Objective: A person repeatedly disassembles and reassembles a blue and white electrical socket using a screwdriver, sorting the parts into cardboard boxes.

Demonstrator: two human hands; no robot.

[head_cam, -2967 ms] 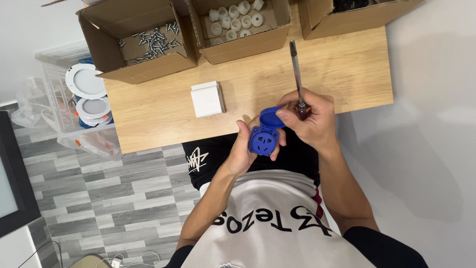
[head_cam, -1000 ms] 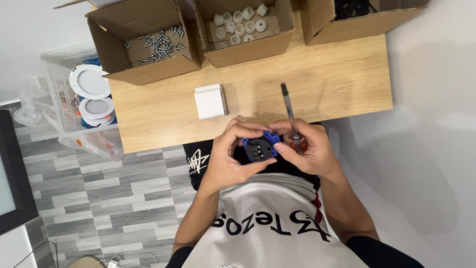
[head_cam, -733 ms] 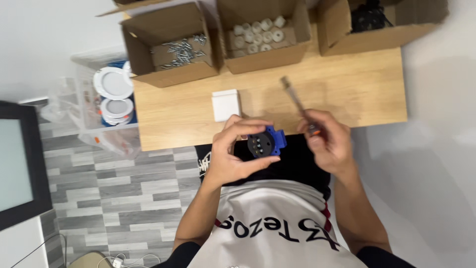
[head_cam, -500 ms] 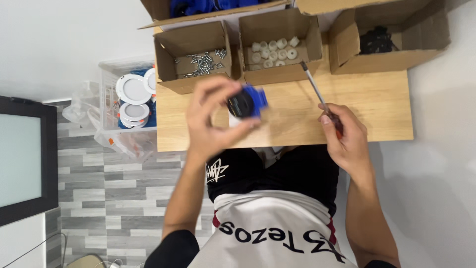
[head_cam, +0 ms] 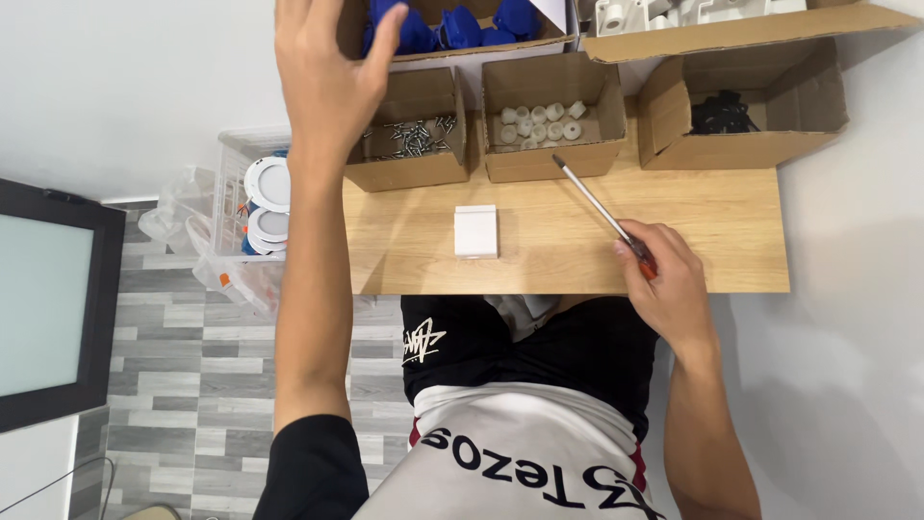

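My left hand (head_cam: 325,72) is stretched far forward at the cardboard box of blue sockets (head_cam: 462,27) at the back of the wooden table (head_cam: 712,231). Its fingers are spread and I see nothing in it. My right hand (head_cam: 666,284) rests at the table's near edge, closed on a screwdriver (head_cam: 602,207) with a red handle. The metal shaft points up and left toward the middle boxes. A small white square block (head_cam: 476,231) lies on the table between my arms.
Three open cardboard boxes stand in a row: screws (head_cam: 409,140), small white round parts (head_cam: 539,120), black parts (head_cam: 722,111). A box of white parts (head_cam: 674,12) sits behind. A clear bin with round white lamps (head_cam: 265,202) and a dark screen (head_cam: 38,299) are at the left.
My left hand carried the blue socket from my lap forward to the back box, and the socket no longer shows in it. My right hand stayed near the table edge with the screwdriver.
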